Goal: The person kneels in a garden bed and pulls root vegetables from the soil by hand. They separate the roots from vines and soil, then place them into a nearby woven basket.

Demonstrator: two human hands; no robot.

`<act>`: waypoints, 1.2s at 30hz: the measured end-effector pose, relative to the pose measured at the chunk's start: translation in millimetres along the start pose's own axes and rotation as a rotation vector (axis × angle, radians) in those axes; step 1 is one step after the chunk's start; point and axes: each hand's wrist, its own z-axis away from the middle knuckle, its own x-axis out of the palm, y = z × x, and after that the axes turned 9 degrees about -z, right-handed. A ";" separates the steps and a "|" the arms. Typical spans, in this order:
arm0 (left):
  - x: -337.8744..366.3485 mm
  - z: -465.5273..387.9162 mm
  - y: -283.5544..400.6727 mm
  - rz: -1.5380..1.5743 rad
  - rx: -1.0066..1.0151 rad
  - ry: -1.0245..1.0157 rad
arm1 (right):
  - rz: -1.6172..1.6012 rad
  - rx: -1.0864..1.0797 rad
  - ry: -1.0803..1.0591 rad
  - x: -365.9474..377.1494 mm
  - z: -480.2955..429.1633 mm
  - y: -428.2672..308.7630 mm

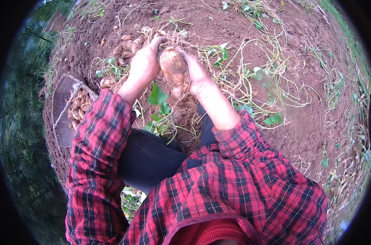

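Observation:
A large, soil-covered sweet potato [174,69] with thin roots hangs between my two hands, above the ground. My right hand [196,69] is closed against its right side. My left hand [145,62] is at its upper left, with the fingers bent among roots and partly hidden behind the tuber. Stringy roots and stems [153,32] lie just beyond my fingertips. Below the tuber, a green-leaved sweet potato vine [158,95] rises by my knee. More dug sweet potatoes [127,46] lie on the soil to the left of my left hand.
At the left, a woven basket [61,113] with a rope handle holds several sweet potatoes [80,105]. Cut vines [265,73] trail over the reddish soil [307,122] on the right. Dry stalks and grass [356,171] edge the plot at the far right.

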 end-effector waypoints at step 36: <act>-12.7 -13.9 4.4 1.102 -0.612 0.229 | 1.131 -0.685 0.052 -2.6 -4.1 39.6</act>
